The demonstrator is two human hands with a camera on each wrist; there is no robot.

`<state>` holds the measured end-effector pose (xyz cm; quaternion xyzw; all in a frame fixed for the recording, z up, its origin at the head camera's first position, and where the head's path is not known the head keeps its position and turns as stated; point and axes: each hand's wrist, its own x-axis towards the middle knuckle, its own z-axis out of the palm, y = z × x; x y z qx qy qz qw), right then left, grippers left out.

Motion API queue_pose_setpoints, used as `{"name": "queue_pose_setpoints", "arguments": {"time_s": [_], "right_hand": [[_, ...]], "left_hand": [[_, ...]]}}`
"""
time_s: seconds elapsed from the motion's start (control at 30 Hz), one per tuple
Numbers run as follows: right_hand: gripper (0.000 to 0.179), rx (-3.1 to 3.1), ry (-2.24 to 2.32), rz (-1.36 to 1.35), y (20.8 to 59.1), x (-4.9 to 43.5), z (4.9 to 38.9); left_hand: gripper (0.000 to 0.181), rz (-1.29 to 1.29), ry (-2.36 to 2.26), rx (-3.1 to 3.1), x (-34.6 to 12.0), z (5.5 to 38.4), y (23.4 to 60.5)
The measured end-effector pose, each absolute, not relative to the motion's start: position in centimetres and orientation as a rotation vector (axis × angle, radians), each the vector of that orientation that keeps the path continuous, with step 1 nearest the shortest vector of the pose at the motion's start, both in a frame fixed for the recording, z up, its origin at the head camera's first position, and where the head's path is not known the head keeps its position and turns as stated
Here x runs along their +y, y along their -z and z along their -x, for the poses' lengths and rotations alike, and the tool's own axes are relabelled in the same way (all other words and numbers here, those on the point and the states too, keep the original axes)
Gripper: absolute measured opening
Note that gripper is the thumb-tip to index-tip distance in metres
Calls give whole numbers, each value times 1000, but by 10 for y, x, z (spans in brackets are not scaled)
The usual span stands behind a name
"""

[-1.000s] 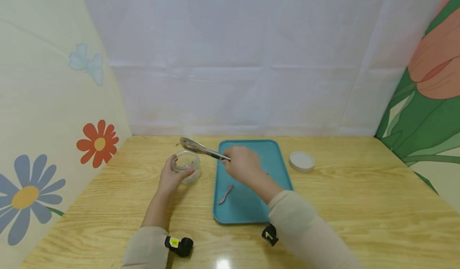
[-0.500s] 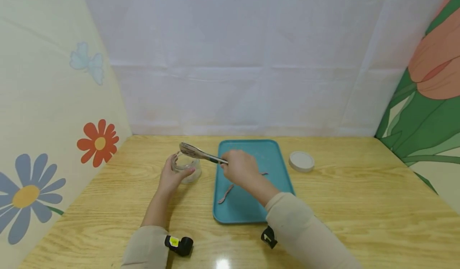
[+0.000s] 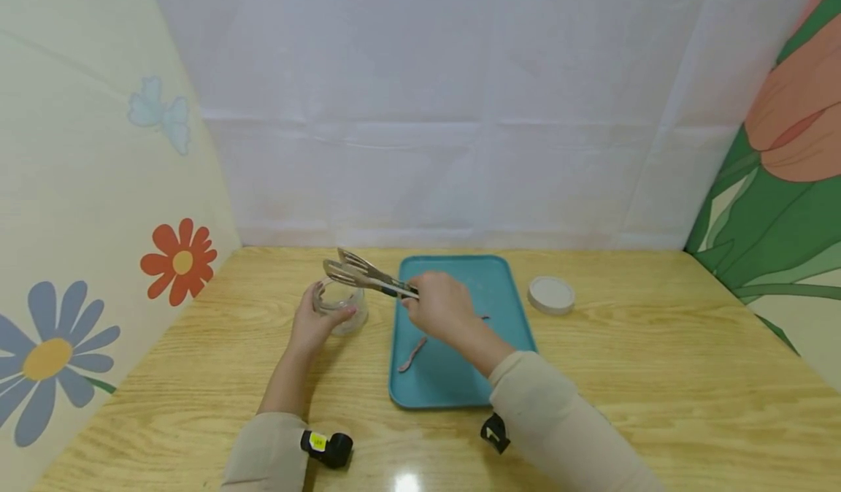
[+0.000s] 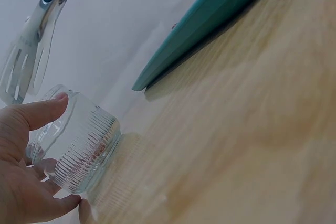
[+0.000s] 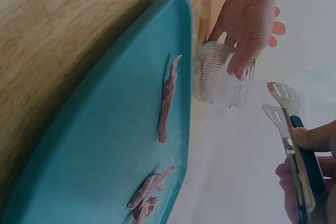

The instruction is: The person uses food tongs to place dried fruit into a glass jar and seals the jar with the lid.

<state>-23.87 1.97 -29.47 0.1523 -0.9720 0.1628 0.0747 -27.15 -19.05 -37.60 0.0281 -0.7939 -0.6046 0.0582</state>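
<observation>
My left hand (image 3: 317,325) grips a ribbed clear glass jar (image 4: 86,148) round its side, thumb near the rim. The jar stands upright on the table with its mouth uncovered; something reddish shows through its lower wall. My right hand (image 3: 442,304) holds metal tongs (image 3: 348,271) with dark grip inlays. Their slotted ends are spread apart above the jar's mouth, with nothing seen between them. On the blue-green tray (image 3: 453,386) lie reddish-brown strips that look like dried meat: a single strip (image 5: 168,100) and a small cluster (image 5: 147,195), mostly hidden by my right hand in the head view.
A round white lid (image 3: 552,295) lies on the wooden table (image 3: 624,353) to the right of the tray. A white cloth backdrop (image 3: 447,112) rises behind the table, and flower-printed panels (image 3: 105,244) stand at both sides.
The tongs, closed together over the jar earlier, now stand spread. A small dark bit seen by their tips a second ago no longer shows. My left hand and the jar stay put.
</observation>
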Motion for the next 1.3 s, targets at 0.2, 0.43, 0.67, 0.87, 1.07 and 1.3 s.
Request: {"name": "queue_pose_setpoints", "arguments": {"time_s": [0.2, 0.43, 0.67, 0.87, 1.07, 1.3], "right_hand": [[21, -2848, -498, -470, 292, 26, 239], [23, -2835, -539, -465, 290, 36, 242], [27, -2833, -516, -429, 286, 45, 243], [24, -2812, -558, -431, 283, 55, 243], [20, -2800, -513, -413, 279, 69, 240], [20, -2816, -472, -366, 275, 86, 237]], "left_hand": [[90, -88, 1837, -2411, -191, 271, 376], [89, -95, 1792, -2432, -190, 273, 376], [90, -104, 1795, -2438, -191, 273, 377], [90, -114, 1794, -2445, -191, 272, 377], [90, -109, 1809, -2441, -191, 271, 376], [91, -115, 1827, -2446, -191, 270, 375]]}}
